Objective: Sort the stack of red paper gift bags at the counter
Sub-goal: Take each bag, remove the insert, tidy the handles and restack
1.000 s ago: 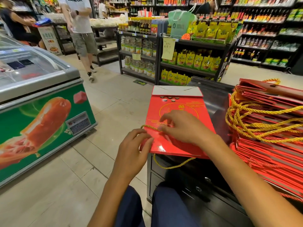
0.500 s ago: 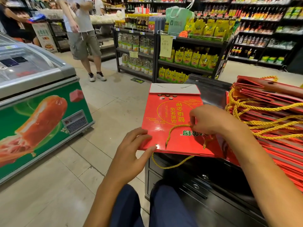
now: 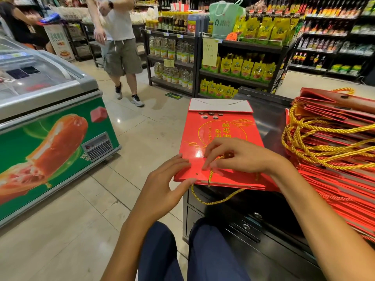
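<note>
Cord-tucking looks like the step in hand: a flat red gift bag (image 3: 219, 147) lies on the black counter (image 3: 269, 118), left of the tall bag stack (image 3: 334, 151). Left hand (image 3: 164, 191), fingers spread, steadies the bag's near corner; right hand (image 3: 241, 157) pinches its gold cord handle (image 3: 211, 173). Next, I judge, the cord needs laying flat before the bag goes aside.

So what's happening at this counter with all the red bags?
A person seated at a shop counter is working through red paper gift bags. One flat bag lies in front of them. The left hand steadies its near corner with straight fingers, while the right hand pinches the bag's gold rope handle near the near edge. A tall heap of the same bags, gold handles tangled on top, waits to the right.
</note>
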Available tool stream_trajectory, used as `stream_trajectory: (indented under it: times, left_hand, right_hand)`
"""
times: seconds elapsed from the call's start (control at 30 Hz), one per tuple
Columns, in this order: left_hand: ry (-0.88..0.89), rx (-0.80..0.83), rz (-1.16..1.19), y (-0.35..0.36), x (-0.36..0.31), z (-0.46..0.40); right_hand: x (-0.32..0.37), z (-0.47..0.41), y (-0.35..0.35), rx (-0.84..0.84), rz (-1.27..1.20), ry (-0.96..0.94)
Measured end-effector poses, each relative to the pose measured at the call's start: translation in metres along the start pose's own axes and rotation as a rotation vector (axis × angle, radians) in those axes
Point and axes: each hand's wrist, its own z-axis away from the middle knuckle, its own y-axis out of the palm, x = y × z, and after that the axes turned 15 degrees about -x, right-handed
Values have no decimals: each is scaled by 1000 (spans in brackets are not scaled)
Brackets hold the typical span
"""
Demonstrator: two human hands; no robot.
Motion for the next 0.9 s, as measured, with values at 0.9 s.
stream_trajectory:
  times: [0.9]
  left_hand:
    - [11, -33, 35, 5, 1, 3]
  right_hand:
    - [5, 2, 23, -180, 20, 7]
